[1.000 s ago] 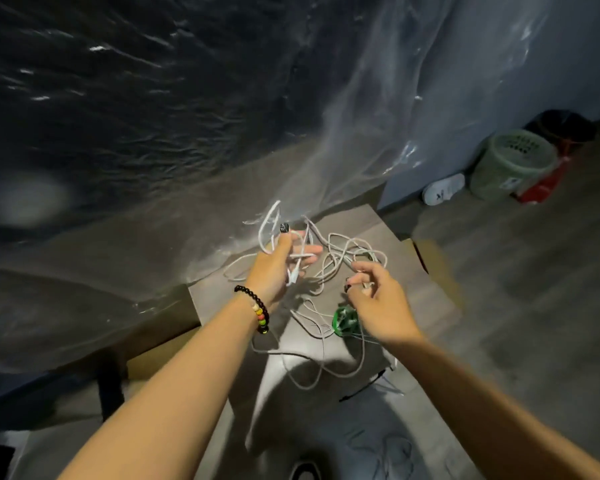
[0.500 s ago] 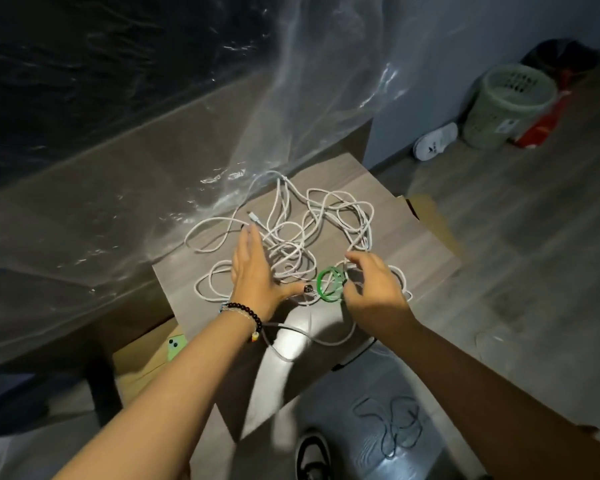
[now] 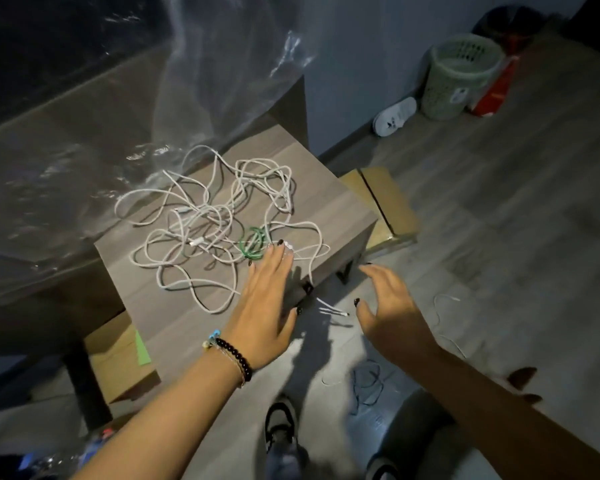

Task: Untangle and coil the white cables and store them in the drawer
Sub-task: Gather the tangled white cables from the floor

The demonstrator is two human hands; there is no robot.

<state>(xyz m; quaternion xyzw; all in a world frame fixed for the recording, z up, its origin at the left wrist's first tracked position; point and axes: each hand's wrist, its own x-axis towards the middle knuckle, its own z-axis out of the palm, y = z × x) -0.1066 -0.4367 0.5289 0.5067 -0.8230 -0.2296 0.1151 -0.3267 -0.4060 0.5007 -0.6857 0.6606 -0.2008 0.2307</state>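
A tangle of white cables (image 3: 215, 220) lies spread over the top of a small grey wooden table (image 3: 174, 306). A green coiled cable (image 3: 252, 244) sits in the tangle near its right side. One white cable end (image 3: 331, 310) hangs off the table's front edge. My left hand (image 3: 267, 306) hovers flat, fingers straight, over the table's front right corner, fingertips at the edge of the tangle. My right hand (image 3: 388, 306) is held out past the table's front edge, fingers spread and holding nothing. No open drawer shows.
Clear plastic sheeting (image 3: 222, 74) hangs behind the table. Cardboard pieces (image 3: 385, 199) lie under and beside it. A green basket (image 3: 458, 74) and a white slipper (image 3: 394, 116) stand by the wall. A dark cable (image 3: 368, 382) lies on the floor by my shoe (image 3: 281, 420).
Both hands have let go of the cables and drawn back toward me. The tangle now lies flat on the table, and the view has tilted down.
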